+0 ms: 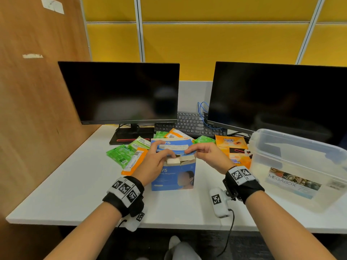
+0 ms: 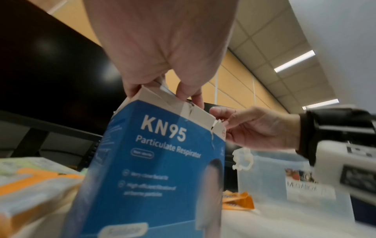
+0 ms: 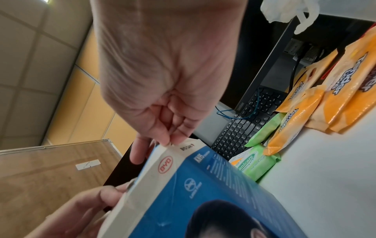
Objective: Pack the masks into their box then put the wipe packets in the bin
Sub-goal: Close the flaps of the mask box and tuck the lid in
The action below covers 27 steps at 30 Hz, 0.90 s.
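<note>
While both wrists sit low in the head view, the left hand [image 1: 152, 162] at frame centre pinches the near top flaps of the upright blue mask box [image 1: 173, 177], and the right hand [image 1: 204, 153] pinches the lid flap [image 1: 173, 147] at its right edge. White masks [image 1: 173, 161] show inside the opening. Beyond the box, green and orange wipe packets [image 1: 120, 155] lie fanned across the white desk [image 1: 75, 184]; the clear bin [image 1: 300, 166] stands at right, holding no packets. I judge the risk is in closing: the near rim looks torn in the left wrist view, so a forced tuck could rip it further or tip the box into the packets.
</note>
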{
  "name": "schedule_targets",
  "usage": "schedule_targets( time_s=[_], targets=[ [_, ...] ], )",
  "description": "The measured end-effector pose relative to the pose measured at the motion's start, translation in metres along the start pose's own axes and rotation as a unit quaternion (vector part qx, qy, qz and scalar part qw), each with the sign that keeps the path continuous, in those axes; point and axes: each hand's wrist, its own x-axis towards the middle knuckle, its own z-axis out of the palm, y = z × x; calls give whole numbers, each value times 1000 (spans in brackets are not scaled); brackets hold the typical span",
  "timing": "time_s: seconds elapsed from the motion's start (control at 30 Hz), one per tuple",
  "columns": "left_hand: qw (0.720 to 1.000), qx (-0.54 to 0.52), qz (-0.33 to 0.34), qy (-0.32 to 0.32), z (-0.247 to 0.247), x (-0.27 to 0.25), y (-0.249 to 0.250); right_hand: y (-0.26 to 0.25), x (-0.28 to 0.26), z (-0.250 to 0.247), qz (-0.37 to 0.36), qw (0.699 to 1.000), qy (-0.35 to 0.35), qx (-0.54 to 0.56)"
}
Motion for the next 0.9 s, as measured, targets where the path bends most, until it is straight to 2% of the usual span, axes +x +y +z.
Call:
schedule_targets(
  time_s=[0.13,0.23,0.4,0.47,0.57,0.7,0.9],
  targets=[
    [1000,-21,-12,14,2,1,2,3,-5,2,-34,999,25,-29],
    [999,-27,3,23,2,-1,1,5,-6,3,-42,996,46,-57],
    [998,-4,13,57,-2,-2,-4,-2,-4,7,-47,985,78,-148],
    [999,-1,18,50,-7,-2,-7,-4,-2,8,-57,975,84,-196],
    [999,-25,20,32,-13,-4,-9,-7,0,14,-65,962,93,-248],
    [992,-105,-16,69,-18,-6,-14,-10,0,21,-66,956,123,-258],
    [997,-35,-1,63,-18,-6,-21,-9,-3,24,-57,947,124,-291]
  ],
)
